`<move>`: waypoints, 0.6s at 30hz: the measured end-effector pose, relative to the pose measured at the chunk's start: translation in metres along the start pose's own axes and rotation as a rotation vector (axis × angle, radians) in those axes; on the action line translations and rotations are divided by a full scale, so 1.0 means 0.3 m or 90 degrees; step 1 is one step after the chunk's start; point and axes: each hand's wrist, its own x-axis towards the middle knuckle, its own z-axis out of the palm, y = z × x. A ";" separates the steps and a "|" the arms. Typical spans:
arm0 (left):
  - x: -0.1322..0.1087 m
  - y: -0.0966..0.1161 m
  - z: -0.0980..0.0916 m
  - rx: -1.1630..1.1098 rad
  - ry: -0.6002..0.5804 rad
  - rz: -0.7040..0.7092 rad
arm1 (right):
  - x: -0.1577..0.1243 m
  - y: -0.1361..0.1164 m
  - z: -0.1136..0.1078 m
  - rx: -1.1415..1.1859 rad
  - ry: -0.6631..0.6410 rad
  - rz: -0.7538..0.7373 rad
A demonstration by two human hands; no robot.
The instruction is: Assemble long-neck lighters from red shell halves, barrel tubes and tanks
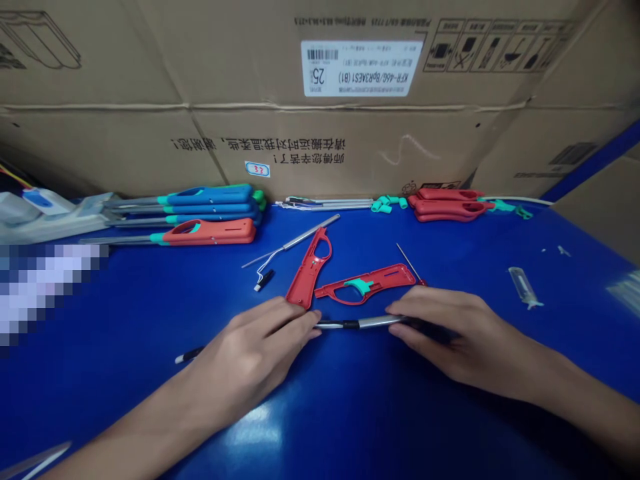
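Both hands lie flat on the blue table [350, 413], fingers curled over a thin metal tube [367, 323] lying crosswise between them: the left hand [250, 357] covers one end, the right hand [443, 330] pinches the other. It looks like the tube is being lined up for fitting, which will want a steady grip. Two open red shell halves [350, 280] lie just beyond; finished lighters [210, 213] are stacked against the cardboard boxes [320, 133].
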 end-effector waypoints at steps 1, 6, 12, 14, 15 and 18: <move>-0.001 0.000 0.001 -0.001 0.000 -0.002 | 0.000 -0.001 0.000 -0.002 -0.005 -0.001; -0.004 0.001 0.001 -0.003 -0.003 -0.004 | -0.006 -0.007 0.000 -0.022 -0.032 0.016; -0.003 0.004 0.000 -0.002 0.000 -0.004 | -0.007 -0.007 0.002 -0.038 -0.041 0.027; -0.001 0.004 0.000 -0.004 -0.002 -0.005 | -0.006 -0.006 0.003 -0.032 -0.033 0.022; -0.001 0.004 0.000 -0.005 -0.002 -0.003 | -0.005 -0.005 0.003 -0.027 -0.030 0.017; -0.009 0.002 -0.002 -0.005 0.013 0.011 | -0.002 -0.008 0.005 -0.011 -0.024 0.002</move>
